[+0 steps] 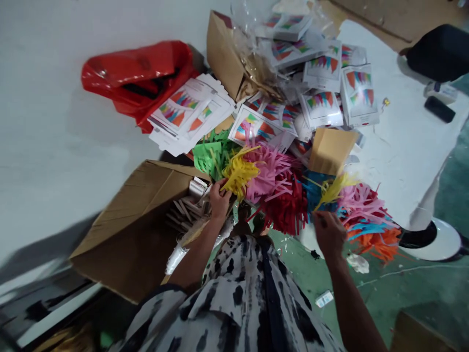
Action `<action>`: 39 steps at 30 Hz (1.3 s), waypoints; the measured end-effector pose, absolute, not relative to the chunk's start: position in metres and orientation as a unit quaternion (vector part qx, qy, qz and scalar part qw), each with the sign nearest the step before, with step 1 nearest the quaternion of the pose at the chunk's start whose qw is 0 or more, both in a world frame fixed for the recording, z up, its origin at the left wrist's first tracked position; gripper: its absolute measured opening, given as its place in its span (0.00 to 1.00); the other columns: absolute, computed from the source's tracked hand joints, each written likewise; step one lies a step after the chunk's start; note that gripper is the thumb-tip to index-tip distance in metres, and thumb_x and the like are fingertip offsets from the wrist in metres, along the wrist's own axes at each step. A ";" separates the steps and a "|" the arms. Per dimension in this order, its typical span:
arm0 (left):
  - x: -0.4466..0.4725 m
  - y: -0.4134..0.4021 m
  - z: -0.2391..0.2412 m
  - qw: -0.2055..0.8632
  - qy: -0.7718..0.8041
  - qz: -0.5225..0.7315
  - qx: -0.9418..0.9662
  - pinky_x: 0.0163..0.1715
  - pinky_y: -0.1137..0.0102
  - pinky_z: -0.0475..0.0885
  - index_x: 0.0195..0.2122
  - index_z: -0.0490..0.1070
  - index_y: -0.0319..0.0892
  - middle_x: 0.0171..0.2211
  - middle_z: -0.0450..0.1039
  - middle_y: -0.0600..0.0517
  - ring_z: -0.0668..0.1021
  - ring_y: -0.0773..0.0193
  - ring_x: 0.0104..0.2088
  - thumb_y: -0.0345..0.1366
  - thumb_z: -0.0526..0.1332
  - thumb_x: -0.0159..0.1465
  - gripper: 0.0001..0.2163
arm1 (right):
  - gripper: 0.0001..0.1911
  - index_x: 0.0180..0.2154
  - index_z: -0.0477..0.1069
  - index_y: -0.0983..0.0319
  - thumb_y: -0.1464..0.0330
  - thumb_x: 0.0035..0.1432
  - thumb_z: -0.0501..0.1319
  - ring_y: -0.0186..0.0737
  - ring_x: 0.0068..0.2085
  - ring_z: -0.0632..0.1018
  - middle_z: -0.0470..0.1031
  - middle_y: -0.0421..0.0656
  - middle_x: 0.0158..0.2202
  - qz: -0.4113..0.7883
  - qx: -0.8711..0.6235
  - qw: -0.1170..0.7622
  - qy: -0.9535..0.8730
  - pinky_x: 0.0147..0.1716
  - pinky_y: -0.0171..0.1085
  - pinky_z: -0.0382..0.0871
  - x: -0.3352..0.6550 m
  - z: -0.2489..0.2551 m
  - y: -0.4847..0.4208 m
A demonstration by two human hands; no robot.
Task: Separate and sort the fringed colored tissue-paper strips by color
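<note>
A string of colourful paper tassels [282, 183] in green, yellow, pink, red, blue and orange stretches across the table edge in front of me. My left hand [219, 198] is closed on the yellow tassel [238, 173] near the left end. Further right, my right hand [329, 232] pinches the garland below a small yellow tassel [331, 188], its fingers closed. Behind the tassels lie many white packets printed with coloured pennants [322, 105].
An open cardboard box [135, 220] holding clear wrapped items sits at lower left. A red plastic bag [135, 78] lies on the white table [51, 132]. Another brown box [223, 54] with cellophane stands behind. A black chair [439, 51] and white pedestal base [439, 239] are at right.
</note>
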State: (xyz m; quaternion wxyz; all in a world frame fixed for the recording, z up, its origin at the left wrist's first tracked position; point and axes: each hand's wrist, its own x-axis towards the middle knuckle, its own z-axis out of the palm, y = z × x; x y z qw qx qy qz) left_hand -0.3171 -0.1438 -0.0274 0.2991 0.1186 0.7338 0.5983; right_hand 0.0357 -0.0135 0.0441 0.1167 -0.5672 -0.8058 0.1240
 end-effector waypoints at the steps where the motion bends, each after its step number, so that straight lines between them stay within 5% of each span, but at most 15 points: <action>1: -0.317 -0.143 -0.029 0.301 0.730 0.601 0.121 0.60 0.60 0.75 0.53 0.74 0.44 0.56 0.78 0.47 0.81 0.57 0.55 0.28 0.63 0.57 0.21 | 0.18 0.39 0.79 0.59 0.54 0.70 0.58 0.45 0.38 0.79 0.80 0.48 0.38 0.168 -0.512 0.152 -0.828 0.40 0.41 0.71 -0.008 0.047 -0.007; 4: -0.317 -0.142 -0.033 0.301 0.720 0.611 0.131 0.58 0.61 0.77 0.53 0.74 0.44 0.55 0.79 0.48 0.81 0.57 0.54 0.28 0.63 0.58 0.21 | 0.14 0.43 0.79 0.57 0.57 0.72 0.58 0.45 0.42 0.79 0.80 0.47 0.42 0.256 -0.375 0.184 -0.872 0.43 0.41 0.73 -0.125 0.052 0.007; 9: -0.319 -0.144 -0.038 0.293 0.707 0.631 0.126 0.56 0.58 0.78 0.52 0.75 0.44 0.52 0.79 0.47 0.82 0.55 0.51 0.31 0.66 0.59 0.19 | 0.19 0.59 0.73 0.57 0.61 0.71 0.61 0.51 0.53 0.78 0.75 0.52 0.57 0.241 -0.196 0.117 -0.943 0.49 0.45 0.73 -0.226 0.042 0.023; 15: -0.328 -0.153 -0.035 0.269 0.704 0.645 0.126 0.60 0.55 0.75 0.54 0.74 0.45 0.56 0.76 0.45 0.79 0.53 0.57 0.28 0.63 0.59 0.20 | 0.09 0.40 0.79 0.58 0.62 0.70 0.63 0.43 0.42 0.79 0.80 0.46 0.40 0.205 -0.096 0.035 -0.974 0.39 0.38 0.68 -0.246 0.039 0.044; 27: -0.337 -0.156 -0.030 0.252 0.701 0.664 0.064 0.54 0.60 0.77 0.48 0.77 0.44 0.48 0.80 0.47 0.81 0.57 0.50 0.39 0.65 0.66 0.11 | 0.11 0.41 0.83 0.56 0.64 0.70 0.61 0.44 0.41 0.82 0.84 0.45 0.40 0.357 -0.125 0.086 -0.922 0.42 0.41 0.75 -0.239 0.032 0.058; 39: -0.335 -0.146 -0.040 0.218 0.713 0.663 0.065 0.48 0.64 0.77 0.45 0.76 0.45 0.43 0.79 0.49 0.81 0.59 0.44 0.43 0.65 0.66 0.10 | 0.15 0.33 0.79 0.59 0.58 0.70 0.61 0.42 0.34 0.78 0.80 0.44 0.32 0.400 -0.172 0.121 -0.892 0.38 0.41 0.71 -0.234 0.028 0.056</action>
